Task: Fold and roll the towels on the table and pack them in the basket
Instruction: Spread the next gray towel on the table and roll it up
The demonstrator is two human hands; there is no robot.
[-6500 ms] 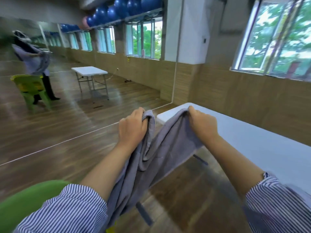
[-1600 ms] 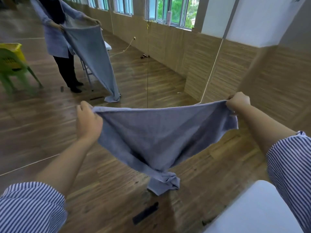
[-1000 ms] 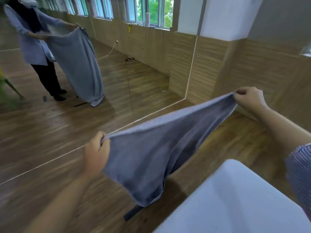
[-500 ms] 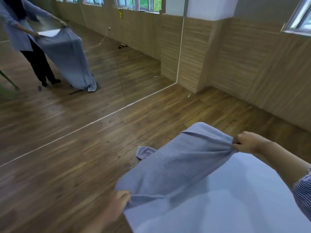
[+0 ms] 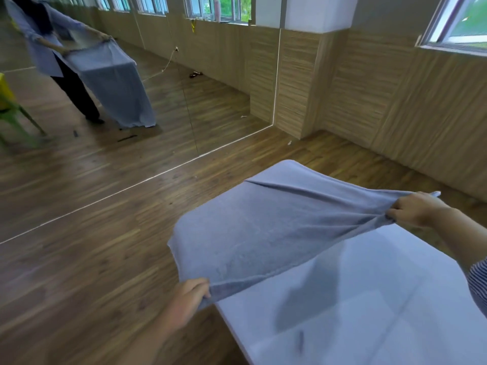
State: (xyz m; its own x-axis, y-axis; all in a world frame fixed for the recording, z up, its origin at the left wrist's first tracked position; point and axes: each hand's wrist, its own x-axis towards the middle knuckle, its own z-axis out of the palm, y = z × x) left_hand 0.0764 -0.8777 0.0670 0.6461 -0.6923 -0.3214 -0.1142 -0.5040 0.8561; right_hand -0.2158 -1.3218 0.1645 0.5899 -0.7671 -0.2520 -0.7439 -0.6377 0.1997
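Over the far end of the white surface (image 5: 395,299) a grey-blue towel (image 5: 263,227) is held spread by both hands. One near corner is gripped by the L hand (image 5: 184,299) at the surface's left edge, w/ fingers (image 5: 203,288) curled round the cloth and bunching it. The opposite near corner is pinched by the R hand (image 5: 416,209) further back on the right, fingers closed on the fabric, w/ a small tip of cloth seen sticking out past the knuckles. Between the hands the near hem is pulled taut and lifted off the surface; a shadow is cast below it. The far part of the towel is draped over the surface's far end and left corner, w/ folds running toward the R hand. How far it hangs down beyond the edge can't be told. A striped sleeve (image 5: 478,283) is seen at the right border. Wood floor (image 5: 92,246) lies left of the surface; wood-panelled walls and windows are seen behind. A wall mirror (image 5: 158,88) at upper left shows the reflection of the person holding a towel, beside a green chair (image 5: 15,119). No basket is shown in view.
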